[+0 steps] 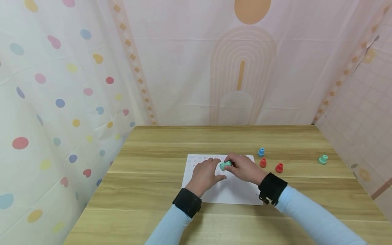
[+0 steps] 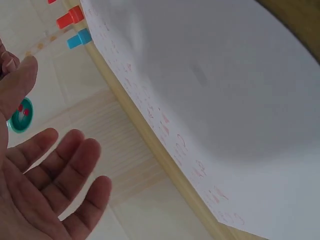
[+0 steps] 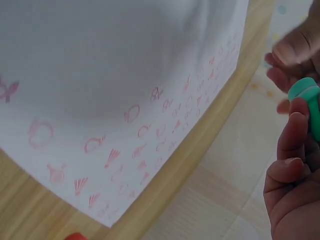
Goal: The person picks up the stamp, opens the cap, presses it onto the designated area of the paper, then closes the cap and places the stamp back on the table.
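Above the white paper (image 1: 228,190), my right hand (image 1: 246,169) pinches a green stamp (image 1: 225,165) between its thumb and fingers. The stamp is tilted, and in the left wrist view its round green face (image 2: 21,116) shows small red spots. My left hand (image 1: 204,175) hovers just left of the stamp, fingers spread and loosely bent, holding nothing. Rows of small reddish prints (image 3: 132,114) run along the far part of the sheet. The right wrist view shows the stamp's green end close to the left hand's fingers (image 3: 295,45).
To the right of the paper stand a blue stamp (image 1: 261,152), a red stamp (image 1: 263,162) and another red stamp (image 1: 279,167). Farther right is a second green stamp (image 1: 323,159). The wooden table (image 1: 147,190) meets patterned curtains (image 1: 183,68) at its back and sides.
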Motion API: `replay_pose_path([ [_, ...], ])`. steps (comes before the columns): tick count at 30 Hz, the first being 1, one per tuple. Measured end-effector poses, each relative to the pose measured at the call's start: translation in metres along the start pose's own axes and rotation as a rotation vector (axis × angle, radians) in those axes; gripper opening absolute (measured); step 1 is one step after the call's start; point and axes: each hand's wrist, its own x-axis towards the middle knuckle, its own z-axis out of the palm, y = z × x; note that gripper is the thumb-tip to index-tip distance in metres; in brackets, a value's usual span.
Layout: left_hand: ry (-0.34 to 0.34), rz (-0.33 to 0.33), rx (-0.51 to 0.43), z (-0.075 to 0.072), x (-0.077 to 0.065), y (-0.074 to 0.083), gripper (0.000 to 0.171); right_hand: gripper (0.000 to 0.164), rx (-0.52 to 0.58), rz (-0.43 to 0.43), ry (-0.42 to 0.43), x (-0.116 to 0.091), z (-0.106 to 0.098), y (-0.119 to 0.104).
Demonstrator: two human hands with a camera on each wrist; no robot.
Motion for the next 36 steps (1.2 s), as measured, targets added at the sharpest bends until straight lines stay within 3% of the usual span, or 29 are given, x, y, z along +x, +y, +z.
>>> replay_pose_path([
  [7, -0.045, -0.037, 0.081, 0.001, -0.002, -0.005, 0.055, 0.016, 0.005, 0.091, -0.018, -0.004, -0.022, 0.007],
  [16, -0.110, -0.083, 0.111, -0.005, -0.005, -0.006, 0.038, 0.017, -0.025, 0.080, 0.042, -0.011, -0.058, 0.023],
  [25, -0.153, -0.107, 0.112, -0.006, -0.003, -0.008, 0.030, 0.018, -0.158, 0.135, 0.090, -0.025, -0.098, 0.052],
  [32, -0.177, -0.133, 0.102, -0.004, -0.003, -0.010, 0.032, 0.021, -0.327, 0.197, 0.059, -0.041, -0.135, 0.084],
  [36, -0.183, -0.136, 0.087, -0.004, -0.004, -0.011, 0.032, 0.024, -0.365, 0.221, 0.037, -0.053, -0.155, 0.100],
])
